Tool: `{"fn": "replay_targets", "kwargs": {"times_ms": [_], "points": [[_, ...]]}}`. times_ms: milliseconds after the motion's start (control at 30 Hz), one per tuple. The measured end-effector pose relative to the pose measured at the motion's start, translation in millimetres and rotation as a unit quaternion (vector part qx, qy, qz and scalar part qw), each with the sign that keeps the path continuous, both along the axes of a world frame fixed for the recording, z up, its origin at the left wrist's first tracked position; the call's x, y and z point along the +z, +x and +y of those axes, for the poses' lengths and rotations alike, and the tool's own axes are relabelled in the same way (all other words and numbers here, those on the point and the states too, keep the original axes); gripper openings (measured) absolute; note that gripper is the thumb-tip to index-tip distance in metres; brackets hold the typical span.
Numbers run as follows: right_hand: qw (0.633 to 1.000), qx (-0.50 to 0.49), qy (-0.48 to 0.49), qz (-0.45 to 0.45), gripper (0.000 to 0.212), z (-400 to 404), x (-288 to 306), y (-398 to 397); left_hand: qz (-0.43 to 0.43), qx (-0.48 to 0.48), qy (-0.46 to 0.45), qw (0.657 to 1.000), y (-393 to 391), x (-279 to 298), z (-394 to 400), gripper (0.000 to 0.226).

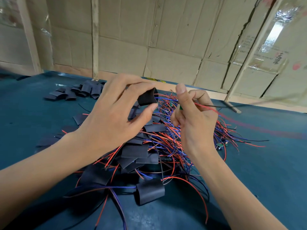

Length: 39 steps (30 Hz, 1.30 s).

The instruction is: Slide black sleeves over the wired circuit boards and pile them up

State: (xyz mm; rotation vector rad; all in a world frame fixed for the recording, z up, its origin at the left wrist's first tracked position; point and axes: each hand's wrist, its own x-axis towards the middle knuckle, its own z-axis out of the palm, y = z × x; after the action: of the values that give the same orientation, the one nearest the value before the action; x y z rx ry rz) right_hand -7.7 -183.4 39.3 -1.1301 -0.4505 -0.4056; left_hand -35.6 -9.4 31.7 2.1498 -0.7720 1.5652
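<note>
Above the wire heap, both hands work at mid-table.
Left hand (116,110) pinches a black sleeve (147,97) between thumb and fingers; right hand (192,113) grips a green circuit board (180,107) with its red and black wires (209,108), just right of the sleeve. Sleeved boards (150,192) lie nearer; spare sleeves (79,92) sit far left.

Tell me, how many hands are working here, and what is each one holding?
2. The left hand pinches a black sleeve above the pile. The right hand, beside it, grips a green circuit board and its wires.
</note>
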Motion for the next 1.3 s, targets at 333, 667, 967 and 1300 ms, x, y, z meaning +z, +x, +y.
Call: {"fn": "replay_targets", "kwargs": {"times_ms": [333,667,967,1300], "points": [[0.981,0.192,0.012,0.009,0.011,3.9,-1.3,-7.8,-0.031,0.126,0.093,0.987,4.3,-1.0,8.5,0.032],[0.990,0.134,-0.042,0.004,0.017,3.4,-5.9,-3.0,-0.013,0.099,0.075,0.992,3.1,-0.1,7.4,0.033],[0.996,0.062,-0.058,-0.003,0.014,2.6,-4.8,-2.6,-0.012,0.082,0.083,0.993,4.5,-2.6,7.5,0.037],[0.996,0.034,-0.081,-0.011,0.010,1.4,-9.2,0.7,0.004,0.045,0.086,0.995,7.5,-6.6,7.7,0.037]]}}
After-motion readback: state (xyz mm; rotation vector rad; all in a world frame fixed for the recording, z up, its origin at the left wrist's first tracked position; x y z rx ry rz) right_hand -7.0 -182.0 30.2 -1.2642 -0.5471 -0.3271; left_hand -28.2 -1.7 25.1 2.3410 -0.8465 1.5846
